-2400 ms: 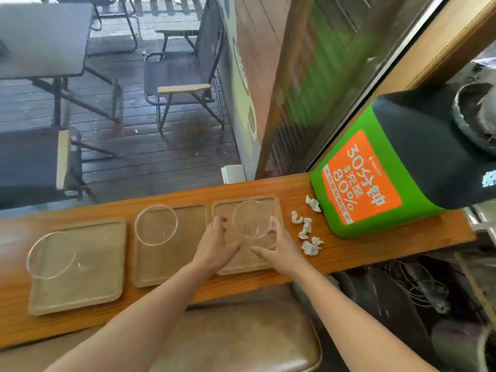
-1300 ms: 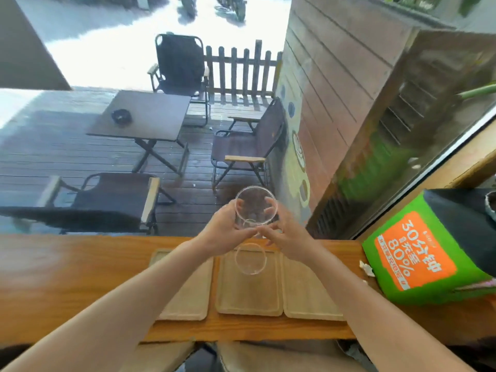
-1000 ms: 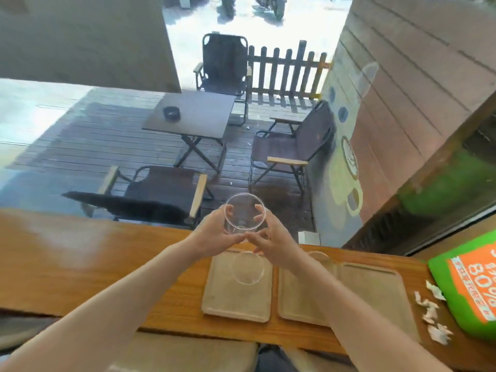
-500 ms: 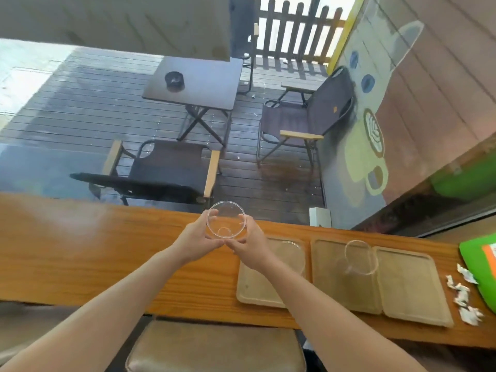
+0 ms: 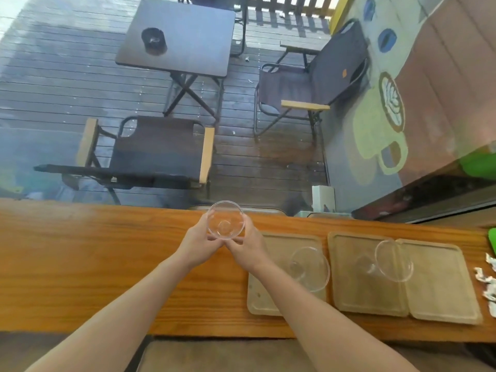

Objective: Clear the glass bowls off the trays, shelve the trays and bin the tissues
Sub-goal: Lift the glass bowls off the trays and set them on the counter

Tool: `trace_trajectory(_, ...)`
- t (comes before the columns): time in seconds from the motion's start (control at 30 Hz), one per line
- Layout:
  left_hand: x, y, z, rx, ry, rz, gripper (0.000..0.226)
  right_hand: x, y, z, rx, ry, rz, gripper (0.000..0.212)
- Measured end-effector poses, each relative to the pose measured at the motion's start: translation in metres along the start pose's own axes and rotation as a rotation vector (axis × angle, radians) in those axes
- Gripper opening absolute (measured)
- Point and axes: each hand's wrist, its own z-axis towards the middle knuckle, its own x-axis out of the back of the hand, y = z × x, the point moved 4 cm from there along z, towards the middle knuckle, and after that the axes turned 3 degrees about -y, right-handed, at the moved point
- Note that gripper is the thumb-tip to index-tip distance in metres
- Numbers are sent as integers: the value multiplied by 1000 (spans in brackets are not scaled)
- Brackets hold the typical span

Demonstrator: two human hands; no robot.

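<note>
I hold a small clear glass bowl (image 5: 226, 223) with both hands, my left hand (image 5: 197, 244) on its left side and my right hand (image 5: 248, 244) on its right. It is low over the bare wooden counter (image 5: 94, 261), left of the trays. Three wooden trays lie side by side: the left tray (image 5: 271, 299) carries a glass bowl (image 5: 311, 268), the middle tray (image 5: 349, 288) carries another glass bowl (image 5: 394, 260) that overlaps the right tray (image 5: 442, 288). Crumpled white tissues (image 5: 488, 284) lie at the counter's right end.
A window runs along the far edge of the counter; outside are a deck, a folding table and chairs. A green object (image 5: 492, 238) sits at the far right edge. A padded stool seat (image 5: 214, 357) is below the counter's near edge.
My hands lifted the bowl off the right tray and carried it left past the other trays. It now sits lower, close over the bare counter.
</note>
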Motion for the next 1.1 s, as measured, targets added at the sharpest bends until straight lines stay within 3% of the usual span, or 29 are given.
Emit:
trace_trajectory(0.4,-1,1,-1,23,49,-45,73,-8,8,11,-42,24,26,61)
trace_trajectory(0.57,4,-2,-21,166,239,-52,69,-6,9,-3,-115,28,-26,62)
trace_trajectory(0.67,-4,-10,-49,217,324,-45,51,-5,12,-28,-154,17,-152,53)
trace_trajectory(0.83,-49,-6,-93,207,69,41,18,8,35,-87,-209,-134,-337,21)
trace_trajectory(0.97,-87,17,-112,136,-82,139,15,46,71,-136,-344,-207,-471,25)
trace_trajectory(1.1,-118,38,-120,77,-139,259,17,94,97,-164,-398,-134,-625,23)
